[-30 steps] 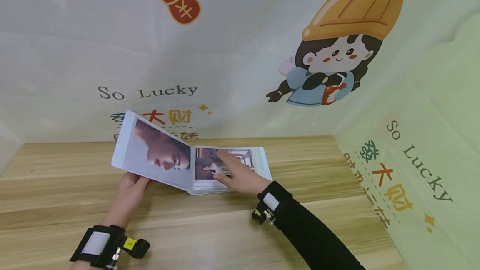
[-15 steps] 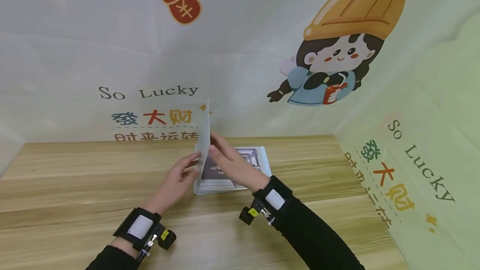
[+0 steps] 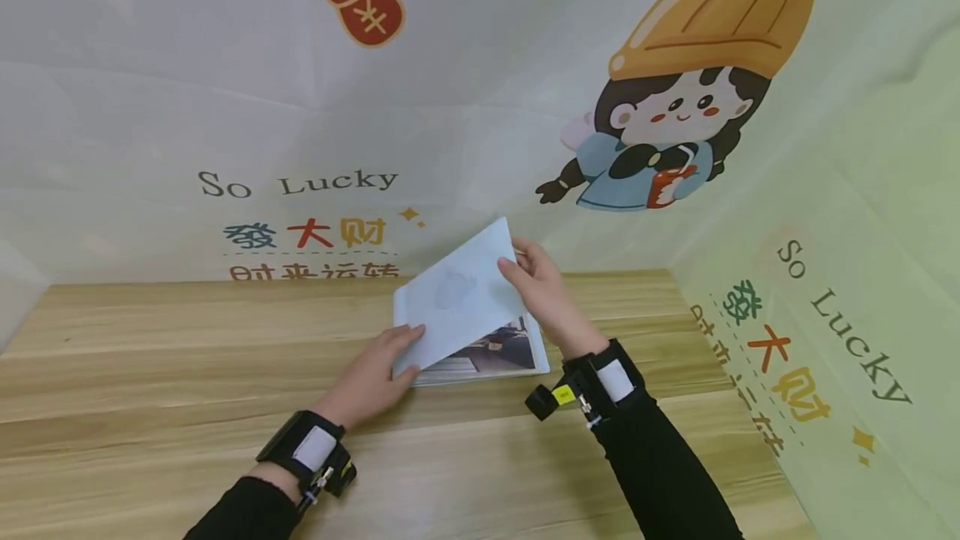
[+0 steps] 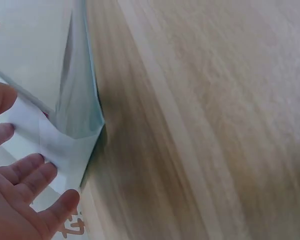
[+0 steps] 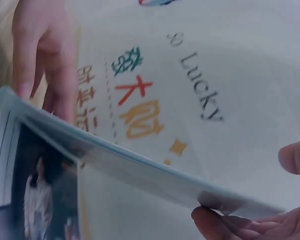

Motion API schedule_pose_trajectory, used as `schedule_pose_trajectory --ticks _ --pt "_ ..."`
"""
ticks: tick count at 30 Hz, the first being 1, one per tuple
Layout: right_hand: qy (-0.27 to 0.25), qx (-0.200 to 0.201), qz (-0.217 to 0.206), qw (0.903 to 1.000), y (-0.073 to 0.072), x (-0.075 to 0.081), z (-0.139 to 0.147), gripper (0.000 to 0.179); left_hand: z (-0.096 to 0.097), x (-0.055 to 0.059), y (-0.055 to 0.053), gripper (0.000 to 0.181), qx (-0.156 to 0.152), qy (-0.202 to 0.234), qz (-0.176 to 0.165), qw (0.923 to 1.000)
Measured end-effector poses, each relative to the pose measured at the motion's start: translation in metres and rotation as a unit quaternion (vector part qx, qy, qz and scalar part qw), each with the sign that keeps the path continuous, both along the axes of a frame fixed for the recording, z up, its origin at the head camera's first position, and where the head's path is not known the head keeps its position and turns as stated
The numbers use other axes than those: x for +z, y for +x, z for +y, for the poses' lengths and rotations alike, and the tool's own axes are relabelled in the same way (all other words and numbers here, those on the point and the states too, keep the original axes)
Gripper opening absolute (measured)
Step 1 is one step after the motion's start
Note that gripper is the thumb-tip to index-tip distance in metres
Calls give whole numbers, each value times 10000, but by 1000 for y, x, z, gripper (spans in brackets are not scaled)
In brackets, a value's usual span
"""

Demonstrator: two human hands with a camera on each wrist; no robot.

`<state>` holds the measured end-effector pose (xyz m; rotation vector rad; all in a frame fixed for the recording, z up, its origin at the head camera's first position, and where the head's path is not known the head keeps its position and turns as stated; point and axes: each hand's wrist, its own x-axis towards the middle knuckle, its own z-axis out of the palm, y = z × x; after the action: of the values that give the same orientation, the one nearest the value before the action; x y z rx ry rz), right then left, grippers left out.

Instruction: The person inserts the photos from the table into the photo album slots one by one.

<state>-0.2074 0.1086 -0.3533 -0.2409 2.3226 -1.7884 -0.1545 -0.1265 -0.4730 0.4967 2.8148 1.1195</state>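
Observation:
In the head view a small photo album (image 3: 468, 375) lies on the wooden table. Its pale blue cover (image 3: 457, 298) stands tilted over the pages, with the free edge raised at the right. Under it part of a photo (image 3: 517, 347) shows. My right hand (image 3: 551, 298) holds that raised edge, thumb at the outer face and fingers behind it; the right wrist view shows fingertips (image 5: 215, 220) against the cover's inner side. My left hand (image 3: 378, 373) touches the spine side with fairly straight fingers; in the left wrist view the fingers (image 4: 35, 172) spread beside the album's spine.
The wooden table top (image 3: 187, 373) runs to a pale printed backdrop (image 3: 480, 140) close behind the album. A second printed panel (image 3: 840, 315) rises at the right. Camera bands (image 3: 307, 448) are strapped round both wrists.
The cover swung from lying open at the left, through upright, over to the right above the pages. The left hand moved right to the spine; the right hand came off the page onto the cover's edge.

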Motion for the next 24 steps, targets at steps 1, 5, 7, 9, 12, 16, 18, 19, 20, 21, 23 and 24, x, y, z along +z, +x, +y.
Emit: schedule_pose_trajectory --ticks 1,5,7,9,12,16,18,19,20,21,23,24 --pt "126 -86 -110 9998 -1 -2 4 59 1 -1 -1 56 4 -92 -20 10000" --pt "949 -512 -397 9934 -6 -19 18 69 4 -3 -3 56 -12 -466 118 9988" --pt "1326 -675 -506 9876 -9 -31 23 73 6 -4 -4 57 -36 -643 192 9977" --pt "1707 -826 -559 9803 -11 -44 27 75 8 -5 -4 57 -42 -797 201 9966" --pt "2140 -900 -647 9705 -14 -64 33 80 10 -5 -5 56 -43 -998 220 9948" --pt "2546 -730 -542 9628 -17 -92 40 84 13 -5 -5 54 -48 -1179 273 9926" --pt "2680 -608 -420 9606 -16 -105 42 85 14 -5 -5 53 -57 -1246 256 9919" --pt "2707 -562 -362 9603 -16 -111 42 86 14 -4 -5 53 -63 -1274 244 9915" --pt "2739 -529 -323 9598 -15 -116 42 86 14 -4 -5 52 -78 -1304 234 9912" --pt "2770 -508 -306 9590 -14 -121 42 86 14 -4 -5 51 -81 -1317 210 9910" --pt "2858 -485 -212 9568 -13 -128 41 85 13 -3 -4 50 -103 -1345 189 9907" --pt "2923 -490 -184 9549 -12 -130 39 85 12 -2 -3 50 -111 -1361 196 9904"
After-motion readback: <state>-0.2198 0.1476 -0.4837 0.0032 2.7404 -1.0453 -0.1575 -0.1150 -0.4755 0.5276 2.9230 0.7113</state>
